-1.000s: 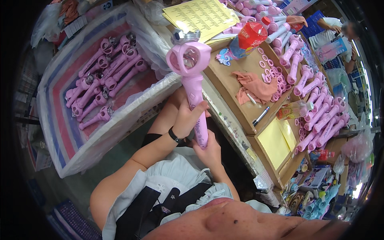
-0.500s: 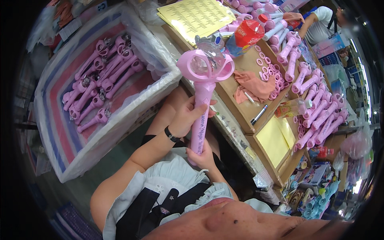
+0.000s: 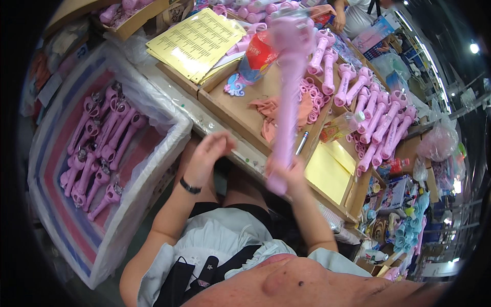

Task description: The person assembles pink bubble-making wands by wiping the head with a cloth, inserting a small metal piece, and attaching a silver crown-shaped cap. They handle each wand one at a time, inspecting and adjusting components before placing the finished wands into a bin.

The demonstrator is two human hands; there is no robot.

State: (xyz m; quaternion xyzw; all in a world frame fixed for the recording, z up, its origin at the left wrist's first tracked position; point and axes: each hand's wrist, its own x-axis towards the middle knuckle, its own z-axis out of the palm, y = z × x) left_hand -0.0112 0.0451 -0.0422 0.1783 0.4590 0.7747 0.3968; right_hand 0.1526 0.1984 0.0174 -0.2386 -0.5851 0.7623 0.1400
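Note:
A pink toy wand (image 3: 289,102) with a wide ring-shaped head stands nearly upright, smeared by motion. My right hand (image 3: 291,174) is closed round the lower end of its handle. My left hand (image 3: 212,148) is off the wand, holding nothing, with its slightly blurred fingers loosely apart near the table's front edge. Behind the wand, an orange cloth (image 3: 267,113) and several pink rings (image 3: 314,100) lie in a cardboard tray (image 3: 230,110). More pink wands (image 3: 115,125) are heaped in a striped, plastic-lined bin (image 3: 171,135) on my left.
Several finished-looking wands (image 3: 388,120) lie in rows at the right. Yellow printed sheets (image 3: 197,43), a red-labelled bottle (image 3: 257,53), a blue ornament (image 3: 235,85), a marker (image 3: 302,143), a tipped clear bottle (image 3: 340,127) and yellow paper (image 3: 330,171) crowd the table. A person's arm (image 3: 339,18) shows beyond.
My left hand has let go of the wand and drawn away to the left. My right hand has carried the wand rightward. The view has shifted, and the blue ornament now shows.

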